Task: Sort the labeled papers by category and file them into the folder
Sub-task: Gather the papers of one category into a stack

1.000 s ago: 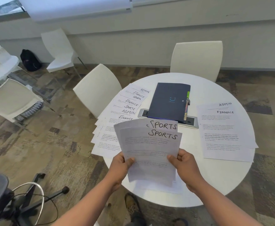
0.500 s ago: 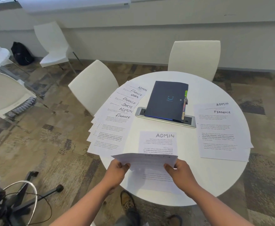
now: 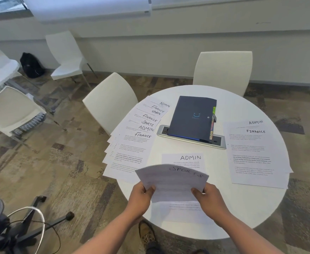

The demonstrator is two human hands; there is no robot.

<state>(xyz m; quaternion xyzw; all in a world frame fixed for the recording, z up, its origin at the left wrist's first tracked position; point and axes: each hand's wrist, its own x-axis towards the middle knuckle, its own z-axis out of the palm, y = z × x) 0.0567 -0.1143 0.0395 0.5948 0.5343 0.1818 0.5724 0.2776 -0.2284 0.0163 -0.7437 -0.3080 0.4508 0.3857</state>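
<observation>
Gripping the lower corners of the SPORTS sheets point(image 3: 172, 180), the left hand point(image 3: 141, 199) and the right hand point(image 3: 210, 200) each pinch the paper, thumbs on top and fingers curled beneath, and hold the small stack tilted nearly flat above the near part of the round white worktop point(image 3: 251, 213). Directly under and beyond the held sheets lies a single ADMIN sheet point(image 3: 187, 159), its heading showing past their far edge and its lower end showing below them, between the wrists. To the left, a fanned row of papers point(image 3: 132, 143) headed ADMIN, FINANCE and SPORTS runs along the worktop's left edge, with several corners overhanging it. To the right, well apart from the hands, rests a pile point(image 3: 255, 154) with a FINANCE sheet on top and an ADMIN heading peeking out behind it; its right corner reaches the worktop's rim. Farther back at the centre, the dark blue folder point(image 3: 192, 118) lies closed, coloured tabs along its right side, its near end resting on a silver socket panel point(image 3: 220, 143) set into the surface. Bare white surface stays open between the ADMIN sheet and the right pile, and near the right wrist. White chairs point(image 3: 110, 101) stand around, a black bag point(image 3: 31, 66) sits by the wall, and patterned carpet point(image 3: 45, 162) covers the floor.
</observation>
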